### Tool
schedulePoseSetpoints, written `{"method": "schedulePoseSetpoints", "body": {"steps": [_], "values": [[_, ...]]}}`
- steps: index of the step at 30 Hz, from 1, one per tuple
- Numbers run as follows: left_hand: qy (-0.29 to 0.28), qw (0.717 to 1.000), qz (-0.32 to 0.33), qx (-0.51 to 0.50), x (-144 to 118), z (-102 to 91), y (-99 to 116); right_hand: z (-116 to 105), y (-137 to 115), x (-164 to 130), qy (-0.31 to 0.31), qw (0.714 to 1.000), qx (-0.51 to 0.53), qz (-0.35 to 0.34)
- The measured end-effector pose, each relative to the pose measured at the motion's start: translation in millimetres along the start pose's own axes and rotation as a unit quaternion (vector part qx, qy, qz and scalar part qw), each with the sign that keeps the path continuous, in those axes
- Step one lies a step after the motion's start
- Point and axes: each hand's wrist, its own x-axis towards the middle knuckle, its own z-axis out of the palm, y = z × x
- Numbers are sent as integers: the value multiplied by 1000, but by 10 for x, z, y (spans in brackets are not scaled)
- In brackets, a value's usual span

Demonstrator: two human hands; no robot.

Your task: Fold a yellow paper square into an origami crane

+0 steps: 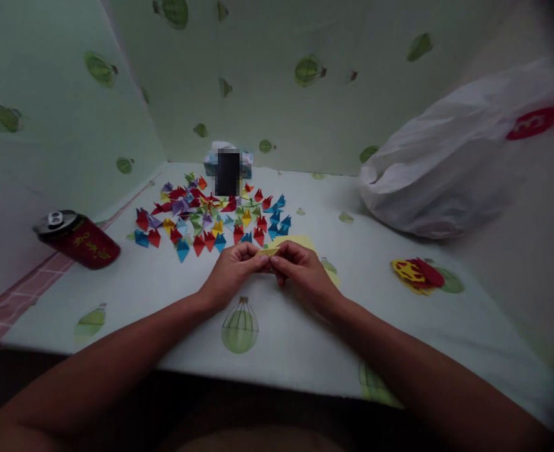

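A small folded piece of yellow paper [269, 252] is pinched between my two hands, above the middle of the table. My left hand [234, 267] grips its left end with thumb and fingers. On the other end, my right hand [302, 270] is closed in the same way. Partly hidden behind my right hand lies yellow paper [305, 241], flat on the table. Just beyond my hands, many small folded paper cranes [209, 241] in red, blue, purple, green and yellow are spread out.
A dark red drink can [88, 242] stands at the left. Behind the cranes is a tissue box [247, 164] with a dark, blurred-out object [228, 172] before it. A white plastic bag [427, 169] fills the back right. Red and yellow cut-out pieces [413, 274] lie at the right.
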Motion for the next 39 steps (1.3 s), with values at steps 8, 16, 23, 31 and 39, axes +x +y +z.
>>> {"method": "schedulePoseSetpoints", "body": {"steps": [8,16,23,31,39], "values": [[-18,997,-35,73,-15,0,42,-25,-62,14,18,997,-80,0],[-21,995,-8,101,-11,3,56,-35,-58,9,-3,997,-71,-7],[-13,992,4,124,-23,20,42,-8,-89,-18,-10,994,-105,-21],[-42,995,4,90,-60,85,39,-26,-56,-6,-28,999,-39,-9],[-82,991,-66,86,-30,57,52,-67,-102,-12,8,990,-139,11]]}}
